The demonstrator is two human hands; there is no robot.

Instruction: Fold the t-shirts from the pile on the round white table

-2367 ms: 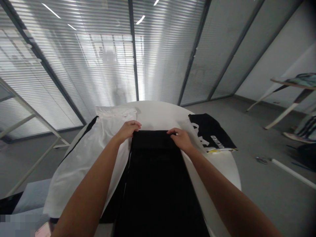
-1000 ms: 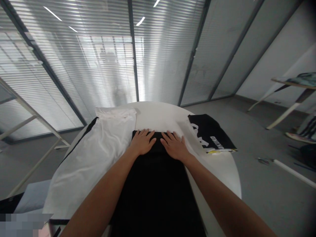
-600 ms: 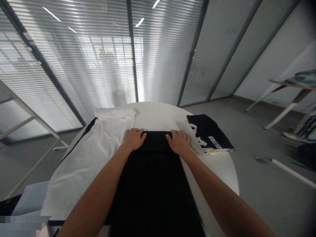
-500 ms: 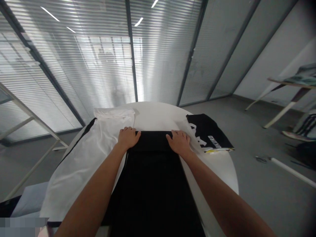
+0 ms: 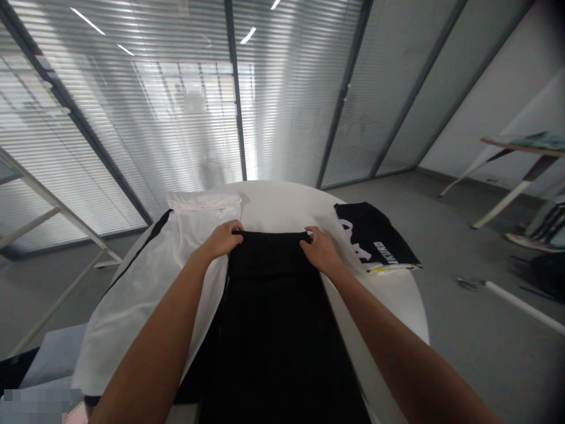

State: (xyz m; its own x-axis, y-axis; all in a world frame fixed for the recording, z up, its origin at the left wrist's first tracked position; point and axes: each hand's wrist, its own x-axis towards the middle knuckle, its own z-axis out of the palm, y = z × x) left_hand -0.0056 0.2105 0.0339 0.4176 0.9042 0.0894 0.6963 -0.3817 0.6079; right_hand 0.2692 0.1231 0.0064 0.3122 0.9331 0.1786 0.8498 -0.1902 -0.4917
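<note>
A: Where do the hands sit?

B: The left hand (image 5: 222, 239) and right hand (image 5: 320, 249) are at the two far corners of the black cloth (image 5: 271, 318), fingers curled shut over its far edge, pinching it.

A: And the cloth itself?

B: It lies along the middle of the round table (image 5: 282, 206), running from the far edge under the hands toward the person. The far end looks doubled over into a neat band.

A: How far along is it?

B: I judge one fold made at that end; the long near part is flat and unfolded.

A: Anything beside it?

B: A white garment (image 5: 168, 277) touching its left side, and a black printed bag (image 5: 375, 238) to the right, apart.
</note>
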